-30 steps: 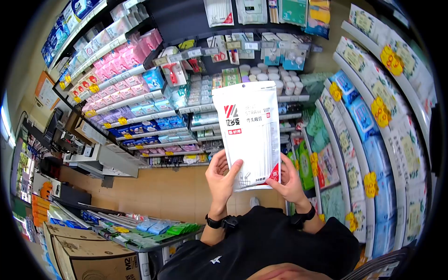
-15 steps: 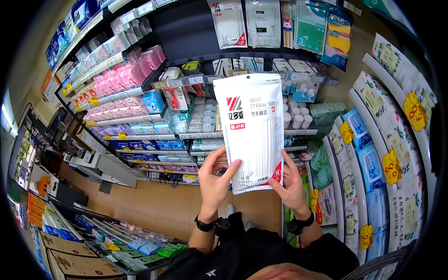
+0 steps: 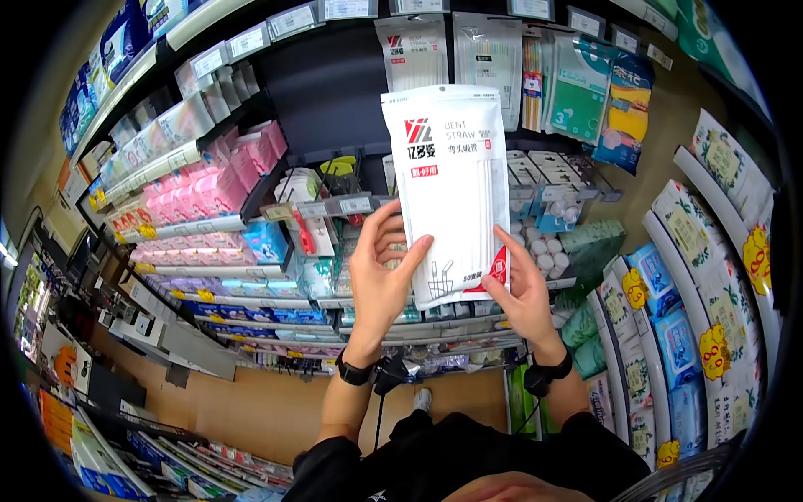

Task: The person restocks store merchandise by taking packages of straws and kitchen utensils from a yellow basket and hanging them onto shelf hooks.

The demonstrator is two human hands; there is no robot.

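Observation:
A white packet of bent straws (image 3: pixel 452 201) is held upright in front of me, its printed front facing me. My left hand (image 3: pixel 381 272) grips its lower left edge, thumb on the front and fingers curled behind. At the lower right corner, my right hand (image 3: pixel 525 293) pinches the packet beside its red corner print. Behind the packet's top hangs a similar straw packet (image 3: pixel 411 54) on the rack. To its right hangs another bag of straws (image 3: pixel 488 67).
Shelves of pink packages (image 3: pixel 196 197) stand on the left. On the right, curved shelves hold blue wipe packs (image 3: pixel 676 343) and yellow price tags (image 3: pixel 713 351). White rolls (image 3: pixel 548 255) sit low behind my right hand. Tiled floor (image 3: pixel 251 410) shows below.
Both hands have raised the straw packet towards the hanging packets. The view has shifted, so the rack appears nearer and lower in the frame.

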